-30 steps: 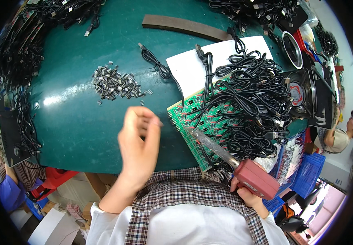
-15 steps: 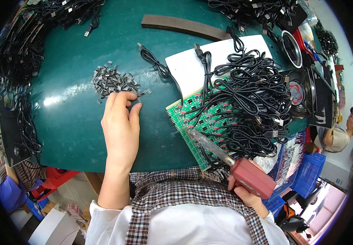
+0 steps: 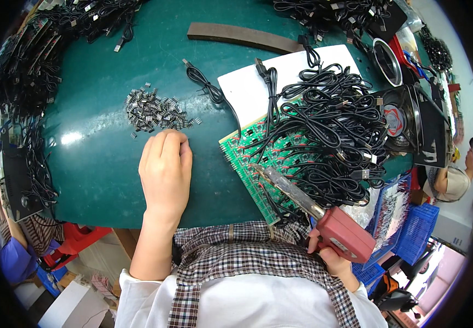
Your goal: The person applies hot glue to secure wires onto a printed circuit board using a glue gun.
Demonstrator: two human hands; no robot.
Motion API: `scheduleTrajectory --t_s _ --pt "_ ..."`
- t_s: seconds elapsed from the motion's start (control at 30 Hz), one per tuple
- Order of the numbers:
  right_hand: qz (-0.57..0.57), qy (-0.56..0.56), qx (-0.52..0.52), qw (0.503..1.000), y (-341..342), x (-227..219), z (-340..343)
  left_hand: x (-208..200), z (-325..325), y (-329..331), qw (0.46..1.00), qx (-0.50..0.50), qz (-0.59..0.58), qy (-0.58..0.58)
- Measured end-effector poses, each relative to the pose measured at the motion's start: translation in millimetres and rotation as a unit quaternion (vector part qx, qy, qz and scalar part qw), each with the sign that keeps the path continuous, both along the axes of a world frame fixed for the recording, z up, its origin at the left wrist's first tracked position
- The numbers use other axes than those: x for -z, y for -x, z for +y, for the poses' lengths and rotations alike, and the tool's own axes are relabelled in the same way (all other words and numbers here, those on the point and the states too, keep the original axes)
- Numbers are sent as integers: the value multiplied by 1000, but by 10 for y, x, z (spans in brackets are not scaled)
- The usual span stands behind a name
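My left hand (image 3: pixel 166 175) rests on the green table at the near edge of a pile of small metal-pinned connectors (image 3: pixel 157 109). Its fingers are curled and pressed together; whatever lies between their tips is hidden. In my right hand (image 3: pixel 332 259) is a soldering gun (image 3: pixel 347 235) with a dull red body. Its long metal barrel slants up to the left, and the tip sits over a green circuit board panel (image 3: pixel 253 164). Short red wires and black cables run from the panel. Bundled black USB cables (image 3: pixel 329 120) cover its right side.
A white sheet (image 3: pixel 236 85) lies partly under the panel, with a grey-brown bar (image 3: pixel 242 37) behind it. A small fan (image 3: pixel 397 120) stands at the right. Cable heaps (image 3: pixel 23 71) line the left and far edges. Blue baskets (image 3: pixel 415 232) are at lower right.
My left hand has drawn slightly back from the connector pile, and its thumb and fingers have closed together. The soldering gun has shifted a little to the right.
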State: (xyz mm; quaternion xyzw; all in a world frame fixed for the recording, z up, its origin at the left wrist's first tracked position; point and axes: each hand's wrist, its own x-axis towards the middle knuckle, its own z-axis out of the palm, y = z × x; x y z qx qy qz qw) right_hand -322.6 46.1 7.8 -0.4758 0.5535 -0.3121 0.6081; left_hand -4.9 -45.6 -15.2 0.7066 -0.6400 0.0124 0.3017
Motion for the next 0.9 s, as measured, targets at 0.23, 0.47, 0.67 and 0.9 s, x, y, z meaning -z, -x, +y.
scheduleTrajectory --t_s 0.23,0.47,0.67,0.9 --pt "36 29 -19 999 58 43 32 -139 187 146 746 -13 640 -186" --pt "285 144 -167 933 1 9 -41 -237 217 360 695 12 686 -214" --pt "160 130 -129 970 -8 -1 -107 -237 178 405 723 8 658 -212" --pt "177 94 -109 974 -14 -5 -67 -181 133 375 710 37 668 -220"
